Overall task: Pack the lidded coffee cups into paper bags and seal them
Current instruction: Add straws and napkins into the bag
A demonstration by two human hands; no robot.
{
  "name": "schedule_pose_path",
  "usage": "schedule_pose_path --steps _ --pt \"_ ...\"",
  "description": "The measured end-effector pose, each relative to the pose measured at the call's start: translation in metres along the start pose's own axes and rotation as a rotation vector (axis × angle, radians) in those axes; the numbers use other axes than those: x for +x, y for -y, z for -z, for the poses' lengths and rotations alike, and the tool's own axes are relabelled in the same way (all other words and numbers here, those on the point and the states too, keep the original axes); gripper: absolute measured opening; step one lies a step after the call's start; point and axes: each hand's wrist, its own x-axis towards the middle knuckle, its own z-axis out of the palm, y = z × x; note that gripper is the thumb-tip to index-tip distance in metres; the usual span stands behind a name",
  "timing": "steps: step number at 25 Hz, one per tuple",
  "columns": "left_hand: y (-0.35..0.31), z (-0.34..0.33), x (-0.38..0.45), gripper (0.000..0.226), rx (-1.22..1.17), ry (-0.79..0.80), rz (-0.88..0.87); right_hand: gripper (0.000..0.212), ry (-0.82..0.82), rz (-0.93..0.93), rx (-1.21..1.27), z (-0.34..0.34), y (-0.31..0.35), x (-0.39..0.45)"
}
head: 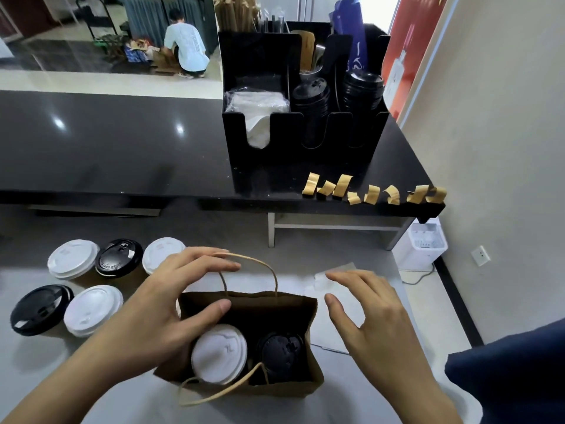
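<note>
Your fingers (195, 264) hang relaxed, both hands grasping nothing over the open paper bag (244, 304). Squeeze its top unevenly and the white-lidded cup (219, 353) inside could tip.

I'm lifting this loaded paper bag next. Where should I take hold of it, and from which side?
Probably by both twine handles together, from straight above. The far handle arches upright over the open mouth, but the near handle has flopped outward, so raise it first. The bag stands upright with two lidded cups inside, so a vertical lift should keep them level.
</note>
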Motion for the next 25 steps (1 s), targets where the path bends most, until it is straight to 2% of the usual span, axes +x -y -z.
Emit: schedule_pose_path --steps 5,14,19,22,25 --pt "-0.001 0.008 0.009 0.047 -0.007 0.009 0.018 0.024 -0.029 0.013 0.006 0.0 -0.004 0.027" --pt "0.013 0.016 -0.004 0.023 -0.032 -0.039 0.074 0.024 -0.019 0.002 0.026 -0.006 -0.014 0.057" --pt "0.016 0.028 0.0 0.022 -0.012 -0.051 0.09 0.022 -0.018 0.046 0.03 -0.012 -0.009 0.073" --pt "0.021 0.025 -0.006 0.023 0.003 -0.035 0.099 0.02 0.001 0.003 0.016 -0.024 -0.023 0.076" --pt "0.028 0.018 -0.013 0.022 -0.001 0.006 0.11 0.015 0.039 -0.125 -0.031 -0.045 -0.061 0.069"
